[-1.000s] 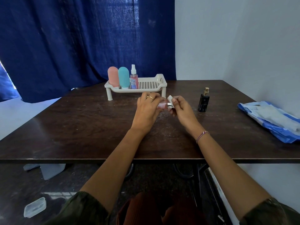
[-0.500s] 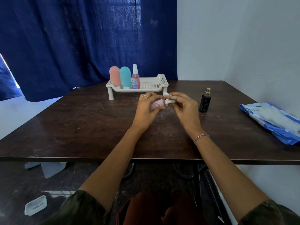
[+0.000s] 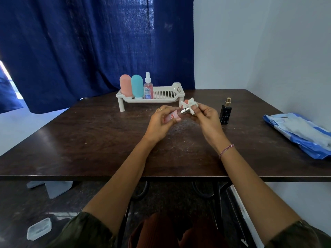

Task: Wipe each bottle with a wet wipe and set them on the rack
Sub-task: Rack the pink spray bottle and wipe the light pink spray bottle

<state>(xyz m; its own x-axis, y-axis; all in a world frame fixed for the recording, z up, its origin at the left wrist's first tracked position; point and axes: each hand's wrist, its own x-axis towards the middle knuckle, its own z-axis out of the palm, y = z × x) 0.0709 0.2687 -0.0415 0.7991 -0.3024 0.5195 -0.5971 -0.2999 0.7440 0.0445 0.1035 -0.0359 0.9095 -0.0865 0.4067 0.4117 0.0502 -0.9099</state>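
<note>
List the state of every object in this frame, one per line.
pink bottle: held sideways in left hand, silver top being wiped
wet wipe: bunched in right hand, on the bottle's top
black bottle: upright on table, off the rack
rack: right part free
pink tube: upright on rack
teal tube: upright on rack
spray bottle: upright on rack
wipes pack: lying flat, table's right edge

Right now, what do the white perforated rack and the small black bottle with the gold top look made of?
White perforated rack: likely moulded plastic, matte, with uniform punched holes and rounded legs. Small black bottle with the gold top: probably dark glass or glossy plastic; its sprayer looks like shiny metal.
</note>
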